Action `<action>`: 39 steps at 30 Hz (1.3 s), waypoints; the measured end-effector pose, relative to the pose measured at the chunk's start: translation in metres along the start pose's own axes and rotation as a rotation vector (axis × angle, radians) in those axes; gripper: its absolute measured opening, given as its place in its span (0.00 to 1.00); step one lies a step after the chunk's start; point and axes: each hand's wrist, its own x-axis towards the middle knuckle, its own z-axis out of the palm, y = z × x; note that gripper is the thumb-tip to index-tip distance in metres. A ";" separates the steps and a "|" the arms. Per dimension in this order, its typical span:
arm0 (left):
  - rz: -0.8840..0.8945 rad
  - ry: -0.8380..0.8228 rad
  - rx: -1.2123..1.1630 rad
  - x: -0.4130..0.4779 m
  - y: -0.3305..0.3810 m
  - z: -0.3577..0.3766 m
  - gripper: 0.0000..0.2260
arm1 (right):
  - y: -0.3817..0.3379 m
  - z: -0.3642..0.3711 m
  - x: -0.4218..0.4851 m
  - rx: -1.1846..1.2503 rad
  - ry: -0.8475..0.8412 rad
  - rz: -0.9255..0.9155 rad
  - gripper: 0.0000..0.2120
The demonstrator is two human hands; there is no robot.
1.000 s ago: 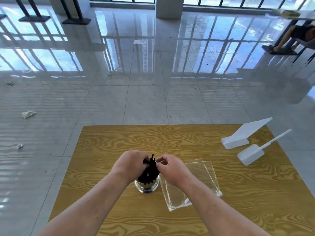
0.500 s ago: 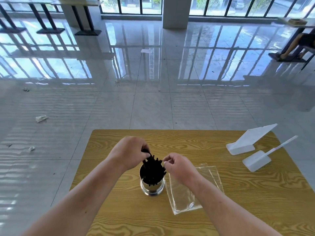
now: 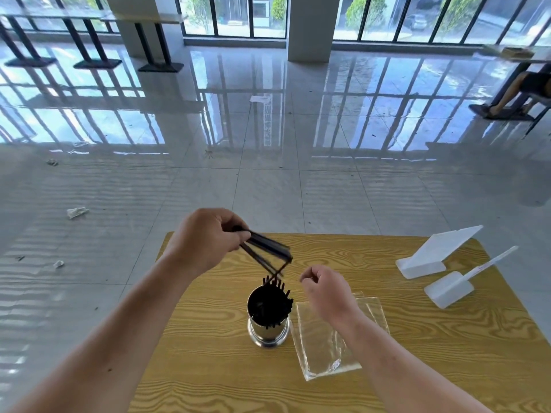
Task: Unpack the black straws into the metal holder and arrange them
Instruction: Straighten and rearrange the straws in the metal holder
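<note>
A shiny metal holder stands on the wooden table, with several black straws upright inside, their tips above the rim. My left hand is raised above and to the left of the holder, shut on a small bunch of black straws that slant down toward the holder's mouth. My right hand hovers just right of the holder, fingers loosely curled and holding nothing. The clear plastic wrapper lies flat on the table under my right wrist.
Two white plastic sign stands sit at the table's right side. Beyond the table is a glossy tiled floor with paper scraps. A seated person's legs show at far right.
My left hand has lifted a few straws up out of the holder and to the left. My right hand has let go and moved slightly right. The camera has tilted upward.
</note>
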 end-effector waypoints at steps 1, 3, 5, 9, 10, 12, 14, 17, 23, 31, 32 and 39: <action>-0.029 0.049 -0.108 0.001 -0.002 0.000 0.08 | -0.001 -0.001 0.000 0.036 0.015 0.007 0.09; -0.075 0.131 -0.313 0.001 -0.005 0.002 0.11 | -0.008 -0.003 0.000 0.149 -0.012 0.013 0.10; -0.109 0.182 -0.488 -0.001 -0.009 0.009 0.11 | -0.021 -0.005 -0.002 0.294 -0.130 0.029 0.12; -0.193 0.156 -0.646 -0.013 -0.014 0.029 0.04 | -0.041 -0.001 0.000 0.565 -0.310 0.104 0.22; -0.219 0.142 -0.669 -0.016 -0.015 0.033 0.05 | -0.044 0.000 0.001 0.665 -0.318 0.149 0.25; -0.282 0.120 -0.721 -0.024 -0.018 0.040 0.05 | -0.046 -0.001 0.003 0.883 -0.350 0.235 0.29; -0.360 0.102 -0.790 -0.031 -0.022 0.047 0.04 | -0.044 -0.001 0.004 1.038 -0.359 0.297 0.31; -0.475 0.068 -0.887 -0.041 -0.031 0.057 0.05 | -0.038 0.001 0.006 1.129 -0.316 0.360 0.36; -0.611 -0.072 -1.028 -0.058 -0.049 0.084 0.12 | -0.030 -0.002 0.009 1.220 -0.214 0.391 0.23; -0.579 -0.273 -0.826 -0.061 -0.062 0.100 0.05 | -0.044 -0.014 0.013 0.627 -0.035 0.073 0.18; -0.552 -0.271 -0.747 -0.060 -0.062 0.100 0.05 | -0.047 -0.017 0.012 0.549 0.004 0.015 0.18; -0.508 -0.089 -0.411 -0.058 -0.069 0.103 0.04 | -0.055 -0.006 0.005 0.332 0.039 -0.123 0.13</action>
